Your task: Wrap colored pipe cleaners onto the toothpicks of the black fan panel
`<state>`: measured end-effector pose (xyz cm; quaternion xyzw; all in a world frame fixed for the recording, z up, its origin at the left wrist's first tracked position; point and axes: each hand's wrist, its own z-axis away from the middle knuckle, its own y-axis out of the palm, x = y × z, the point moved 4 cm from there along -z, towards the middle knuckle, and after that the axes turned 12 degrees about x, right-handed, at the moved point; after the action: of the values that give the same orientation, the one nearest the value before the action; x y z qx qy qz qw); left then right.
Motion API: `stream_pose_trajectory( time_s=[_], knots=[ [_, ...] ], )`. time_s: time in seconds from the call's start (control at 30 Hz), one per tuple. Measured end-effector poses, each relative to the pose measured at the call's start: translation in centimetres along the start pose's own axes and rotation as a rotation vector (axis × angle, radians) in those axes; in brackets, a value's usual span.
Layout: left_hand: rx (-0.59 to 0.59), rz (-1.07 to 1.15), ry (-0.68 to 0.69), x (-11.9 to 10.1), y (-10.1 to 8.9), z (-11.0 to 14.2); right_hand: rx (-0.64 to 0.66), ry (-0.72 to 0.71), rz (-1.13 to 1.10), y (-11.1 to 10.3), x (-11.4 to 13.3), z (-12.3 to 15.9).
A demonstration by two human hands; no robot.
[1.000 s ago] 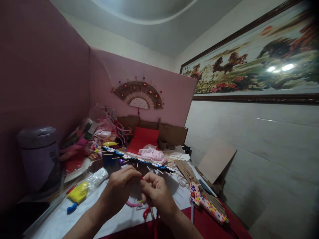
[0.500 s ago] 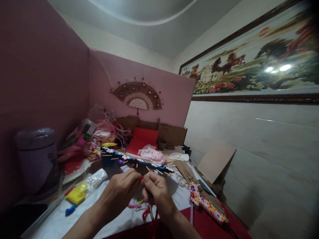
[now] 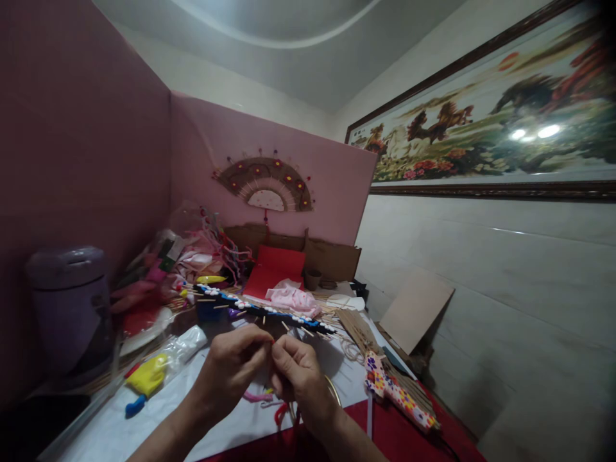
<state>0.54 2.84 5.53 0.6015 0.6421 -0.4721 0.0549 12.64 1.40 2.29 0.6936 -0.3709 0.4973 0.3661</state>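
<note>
My left hand (image 3: 238, 362) and my right hand (image 3: 301, 369) meet fingertip to fingertip over the table, both closed in a pinch. A bit of thin red cord (image 3: 273, 342) shows between their fingertips; the fingers hide most of it. Below my right hand hangs or lies a red strand (image 3: 280, 414), and I cannot tell whether it is the same piece. A gold-coloured hoop (image 3: 333, 389) shows beside my right wrist. Pink fuzzy stems (image 3: 257, 396) lie under the hands. Just beyond them is a black fan-shaped piece (image 3: 262, 310) with white and blue trim and wooden sticks.
At right lies a flower-patterned glue gun (image 3: 397, 391). A bag with yellow clay (image 3: 148, 374) is at left, near a lidded purple container (image 3: 70, 314). Behind are red card (image 3: 276, 263), pink cloth (image 3: 291, 298) and cardboard (image 3: 332, 258). A decorated fan (image 3: 269, 183) hangs on the pink panel.
Both hands have shifted slightly, still pinched together at the fingertips. The gold-coloured hoop now shows beside my right wrist. The things on the table stay where they were.
</note>
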Motion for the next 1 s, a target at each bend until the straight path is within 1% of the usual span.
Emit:
stream_pose_trajectory(
  time_s=[0.1,0.13,0.2,0.27,0.43,0.6,0.67,0.73,0.8,0.93,1.0],
  knots=[
    [-0.007,0.327,-0.137,0.7,0.4,0.1,0.007,-0.017,-0.039,0.1,-0.1,-0.1],
    [-0.003,0.401,-0.165,0.9,0.6,0.1,0.012,-0.022,-0.052,0.2,-0.1,-0.1],
    [0.015,0.477,-0.192,1.1,0.8,0.1,0.024,-0.026,-0.075,0.2,-0.2,-0.1],
    [0.032,0.499,-0.196,1.0,0.9,0.1,0.019,-0.027,-0.077,0.2,-0.2,-0.1],
    [0.036,0.497,-0.228,0.8,0.6,-0.1,-0.067,-0.073,0.033,-0.3,0.0,0.0],
    [0.068,0.516,-0.322,0.9,0.8,-0.3,-0.057,-0.029,0.024,-0.2,-0.4,-0.2],
    [0.074,0.508,-0.326,1.0,0.9,-0.2,-0.055,-0.024,0.031,-0.1,-0.4,-0.2],
    [0.083,0.469,-0.293,1.2,0.9,-0.3,-0.070,-0.014,0.034,-0.2,-0.3,-0.2],
    [0.089,0.366,-0.243,1.3,0.7,-0.3,-0.086,-0.007,0.045,-0.2,-0.1,-0.1],
    [0.103,-0.022,-0.118,1.2,0.4,-0.1,-0.141,-0.053,0.193,-0.7,0.2,-0.1],
    [0.121,-0.221,-0.026,0.9,0.5,0.0,-0.177,-0.091,0.293,-0.9,0.2,0.0]
  ],
)
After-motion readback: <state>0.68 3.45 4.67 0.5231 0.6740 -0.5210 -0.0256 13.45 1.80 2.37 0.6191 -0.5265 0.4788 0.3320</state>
